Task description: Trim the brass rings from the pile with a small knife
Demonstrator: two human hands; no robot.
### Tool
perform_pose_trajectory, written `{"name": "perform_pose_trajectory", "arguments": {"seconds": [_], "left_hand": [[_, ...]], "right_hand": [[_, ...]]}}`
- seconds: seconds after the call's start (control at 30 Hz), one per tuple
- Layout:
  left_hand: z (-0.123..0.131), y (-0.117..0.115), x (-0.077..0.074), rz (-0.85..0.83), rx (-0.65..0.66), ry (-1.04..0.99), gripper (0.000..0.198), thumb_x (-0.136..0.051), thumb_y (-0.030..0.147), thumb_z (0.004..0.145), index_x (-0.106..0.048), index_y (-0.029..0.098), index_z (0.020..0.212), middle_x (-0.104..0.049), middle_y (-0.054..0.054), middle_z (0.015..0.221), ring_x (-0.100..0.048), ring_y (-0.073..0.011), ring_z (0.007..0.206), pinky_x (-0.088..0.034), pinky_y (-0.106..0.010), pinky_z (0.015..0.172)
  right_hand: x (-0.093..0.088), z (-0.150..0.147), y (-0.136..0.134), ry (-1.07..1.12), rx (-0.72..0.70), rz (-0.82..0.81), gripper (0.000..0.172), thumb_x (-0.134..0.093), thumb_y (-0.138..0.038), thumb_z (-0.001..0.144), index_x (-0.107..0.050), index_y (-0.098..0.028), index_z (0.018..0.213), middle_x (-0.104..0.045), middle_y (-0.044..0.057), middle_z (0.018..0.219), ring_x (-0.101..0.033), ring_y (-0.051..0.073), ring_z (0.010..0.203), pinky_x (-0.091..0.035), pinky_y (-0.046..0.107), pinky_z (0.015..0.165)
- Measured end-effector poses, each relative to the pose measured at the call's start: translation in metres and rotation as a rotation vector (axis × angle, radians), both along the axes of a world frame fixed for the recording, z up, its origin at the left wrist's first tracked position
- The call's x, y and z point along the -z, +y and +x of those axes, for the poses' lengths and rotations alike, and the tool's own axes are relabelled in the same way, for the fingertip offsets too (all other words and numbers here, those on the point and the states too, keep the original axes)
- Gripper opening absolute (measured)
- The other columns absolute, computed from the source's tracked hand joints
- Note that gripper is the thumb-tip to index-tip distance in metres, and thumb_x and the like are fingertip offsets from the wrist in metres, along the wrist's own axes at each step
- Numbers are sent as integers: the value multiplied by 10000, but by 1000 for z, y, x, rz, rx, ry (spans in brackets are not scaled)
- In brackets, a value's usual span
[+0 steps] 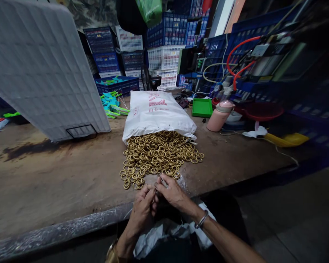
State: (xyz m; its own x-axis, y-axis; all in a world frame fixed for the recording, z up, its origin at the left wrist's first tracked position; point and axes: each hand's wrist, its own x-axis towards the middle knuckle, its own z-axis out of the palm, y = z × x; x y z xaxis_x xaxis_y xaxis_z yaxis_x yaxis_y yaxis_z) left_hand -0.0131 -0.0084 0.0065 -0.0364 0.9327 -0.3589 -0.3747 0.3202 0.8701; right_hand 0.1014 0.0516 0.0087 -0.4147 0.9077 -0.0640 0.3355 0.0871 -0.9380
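Note:
A heap of brass-coloured rings [159,153] spills over the tabletop from the mouth of a white sack [156,117] with red print. Just in front of the heap, at the near table edge, my two hands almost meet. My left hand [143,207] is closed in a pinch, and whatever lies between its fingertips is too small or hidden to name. Closed as well, my right hand [174,194] grips a slim grey metal tool [162,181] pointing up and away; its tip is near the closest rings.
A tall grey-white padded panel [49,69] leans at the left. On the right stand a pink bottle [220,116], a green tray [202,107], a yellow scoop-like piece [287,139] and a machine with red hoses [235,75]. Stacked crates [167,58] fill the back.

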Motion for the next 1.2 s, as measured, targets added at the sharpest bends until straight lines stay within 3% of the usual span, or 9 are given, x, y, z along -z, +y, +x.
{"name": "perform_pose_trajectory", "arguments": {"seconds": [0.23, 0.4, 0.57, 0.73, 0.93, 1.1, 1.2], "left_hand": [[5, -2, 4, 27, -4, -125, 283, -620, 414, 712, -486, 164, 717, -467, 66, 545, -326, -24, 388, -221, -151, 360], [6, -5, 8, 34, 4, -118, 257, -599, 389, 744, -483, 160, 732, -473, 64, 552, -322, -15, 390, -218, -142, 365], [6, -5, 7, 26, -35, -131, 286, -628, 410, 709, -457, 184, 742, -491, 70, 557, -331, -19, 380, -219, -139, 353], [4, -3, 6, 7, -69, -112, 324, -646, 441, 676, -452, 188, 731, -496, 75, 542, -347, -18, 380, -237, -135, 358], [2, -9, 3, 42, -33, -30, 321, -618, 455, 702, -448, 184, 684, -486, 75, 514, -332, -19, 349, -247, -135, 331], [-2, -15, -12, 5, -61, -250, 280, -659, 389, 688, -472, 183, 717, -508, 62, 526, -373, -37, 371, -303, -144, 339], [-7, -13, -11, -18, -106, -343, 261, -653, 375, 694, -508, 157, 711, -564, 10, 611, -459, -67, 451, -325, -153, 348]], "right_hand": [[9, 6, -3, 190, -49, -177, 89, -451, -273, 760, -467, -191, 728, -498, -62, 568, -445, 83, 524, -349, 191, 536], [16, 8, -3, 202, -47, -188, 95, -417, -243, 773, -488, -189, 741, -510, -56, 561, -453, 84, 509, -340, 192, 522], [10, 11, -6, -52, 36, 52, 161, -370, -254, 812, -487, -190, 723, -505, -34, 589, -454, 98, 549, -323, 205, 538], [9, 13, -13, -312, -150, 324, 113, -391, -148, 753, -490, -196, 731, -474, -32, 574, -409, 102, 532, -246, 222, 516], [20, 19, -9, -533, -203, 450, 220, -392, -109, 690, -508, -186, 859, -520, -13, 616, -423, 119, 536, -219, 243, 526], [15, 10, 4, -613, -148, 461, 211, -379, -112, 725, -502, -171, 887, -589, 25, 716, -488, 139, 612, -247, 240, 548], [8, -4, 14, -686, -65, 485, 245, -391, -91, 727, -502, -172, 930, -612, 41, 765, -523, 148, 662, -259, 244, 573]]}}
